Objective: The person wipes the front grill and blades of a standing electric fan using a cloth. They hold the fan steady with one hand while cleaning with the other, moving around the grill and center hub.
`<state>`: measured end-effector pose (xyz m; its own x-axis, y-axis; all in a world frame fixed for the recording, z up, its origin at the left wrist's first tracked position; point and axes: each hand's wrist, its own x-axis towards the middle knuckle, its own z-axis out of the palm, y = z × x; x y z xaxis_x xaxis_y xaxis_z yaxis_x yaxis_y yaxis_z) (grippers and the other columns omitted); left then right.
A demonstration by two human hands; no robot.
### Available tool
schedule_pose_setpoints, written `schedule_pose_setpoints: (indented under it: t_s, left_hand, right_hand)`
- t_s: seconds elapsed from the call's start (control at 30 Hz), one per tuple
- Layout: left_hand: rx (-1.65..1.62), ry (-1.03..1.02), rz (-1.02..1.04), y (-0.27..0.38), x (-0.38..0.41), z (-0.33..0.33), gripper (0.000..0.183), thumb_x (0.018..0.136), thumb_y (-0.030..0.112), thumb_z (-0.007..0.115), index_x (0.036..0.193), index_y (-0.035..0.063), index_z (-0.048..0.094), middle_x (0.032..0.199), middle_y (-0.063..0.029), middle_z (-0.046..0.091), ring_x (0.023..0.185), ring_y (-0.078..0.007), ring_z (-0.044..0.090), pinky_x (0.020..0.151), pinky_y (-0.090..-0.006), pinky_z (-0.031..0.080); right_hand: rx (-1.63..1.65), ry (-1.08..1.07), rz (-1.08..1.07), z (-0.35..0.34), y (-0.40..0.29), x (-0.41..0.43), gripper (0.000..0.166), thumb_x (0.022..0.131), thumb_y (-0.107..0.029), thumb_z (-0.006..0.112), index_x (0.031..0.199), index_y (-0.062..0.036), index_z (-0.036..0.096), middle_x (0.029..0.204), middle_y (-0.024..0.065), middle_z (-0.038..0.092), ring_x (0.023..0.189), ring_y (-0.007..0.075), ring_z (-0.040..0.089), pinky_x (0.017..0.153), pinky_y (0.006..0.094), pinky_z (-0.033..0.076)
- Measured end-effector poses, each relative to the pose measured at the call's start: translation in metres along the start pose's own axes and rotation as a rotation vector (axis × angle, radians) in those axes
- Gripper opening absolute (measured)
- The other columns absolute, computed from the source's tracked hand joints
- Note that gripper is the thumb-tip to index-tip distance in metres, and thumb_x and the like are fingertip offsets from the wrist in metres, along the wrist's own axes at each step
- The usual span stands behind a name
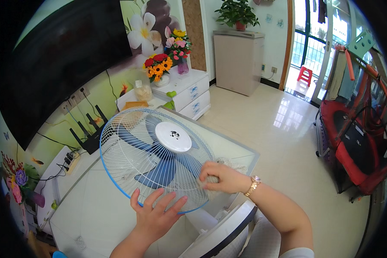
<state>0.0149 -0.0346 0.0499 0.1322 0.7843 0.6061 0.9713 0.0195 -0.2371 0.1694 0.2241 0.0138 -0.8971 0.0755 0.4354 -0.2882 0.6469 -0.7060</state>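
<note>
A table fan with blue blades and a round wire guard with a blue rim lies tilted before me, its white centre cap facing up. My left hand holds the guard's near edge, fingers spread over the rim and wires. At the guard's right side, my right hand is closed on a greyish cloth, bunched between fingers and thumb. Pale, lacy material shows behind that hand; whether it is the same cloth I cannot tell. The fan's white base is tipped towards my lap.
Beneath the fan is a pale-topped table. A black router and power strip with cables are at left, below a wall-mounted television. Artificial flowers stand on a white drawer cabinet. A folded red trampoline is at right.
</note>
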Motion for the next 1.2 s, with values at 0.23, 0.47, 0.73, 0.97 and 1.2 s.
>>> schedule_pose_setpoints:
  t_s: [0.23, 0.47, 0.73, 0.97, 1.2]
  left_hand:
    - [-0.003, -0.048, -0.034, 0.01, 0.008, 0.0, 0.057, 0.06, 0.04, 0.088, 0.115, 0.0323, 0.073, 0.125, 0.0036, 0.055, 0.127, -0.027, 0.045, 0.112, -0.0674, 0.015]
    - [0.035, -0.109, -0.071, 0.017, 0.019, -0.007, 0.061, 0.06, 0.039, 0.089, 0.117, 0.0288, 0.071, 0.131, 0.001, 0.055, 0.13, -0.0305, 0.045, 0.113, -0.0687, 0.013]
    - [0.11, -0.199, -0.025, 0.012, 0.007, -0.005, 0.061, 0.064, 0.037, 0.088, 0.12, 0.0279, 0.068, 0.137, 0.0018, 0.055, 0.137, -0.0313, 0.041, 0.112, -0.0715, 0.01]
    - [0.152, -0.282, -0.072, 0.034, 0.035, -0.021, 0.07, 0.062, 0.039, 0.089, 0.127, 0.0246, 0.064, 0.136, -0.0041, 0.054, 0.136, -0.033, 0.044, 0.113, -0.0718, 0.012]
    - [0.029, -0.523, 0.112, 0.036, 0.079, -0.011, 0.083, 0.064, 0.039, 0.089, 0.137, 0.0166, 0.057, 0.142, -0.0128, 0.052, 0.137, -0.0339, 0.046, 0.115, -0.058, 0.029]
  right_hand:
    - [0.255, 0.255, 0.444, -0.044, 0.005, -0.028, 0.021, 0.092, -0.016, 0.073, 0.105, -0.003, 0.062, 0.093, 0.0015, 0.065, 0.087, 0.0124, 0.059, 0.083, 0.03, 0.05]
    - [0.111, 0.486, 0.102, 0.015, 0.025, -0.002, 0.023, 0.092, -0.012, 0.071, 0.112, -0.0046, 0.063, 0.102, 0.0028, 0.069, 0.095, 0.016, 0.064, 0.088, 0.0341, 0.051]
    - [0.154, -0.251, 0.391, -0.034, 0.016, -0.042, 0.017, 0.09, -0.015, 0.072, 0.103, -0.005, 0.068, 0.099, 0.002, 0.068, 0.091, 0.0135, 0.061, 0.086, 0.032, 0.05]
    - [0.386, 0.81, 0.361, -0.006, 0.046, 0.0, 0.022, 0.089, -0.014, 0.073, 0.108, -0.0046, 0.066, 0.098, 0.002, 0.067, 0.093, 0.0129, 0.061, 0.086, 0.032, 0.05]
    - [0.141, 0.377, 0.003, 0.001, 0.048, 0.013, 0.019, 0.085, -0.002, 0.065, 0.103, -0.007, 0.069, 0.09, 0.0085, 0.065, 0.096, 0.025, 0.065, 0.089, 0.035, 0.051]
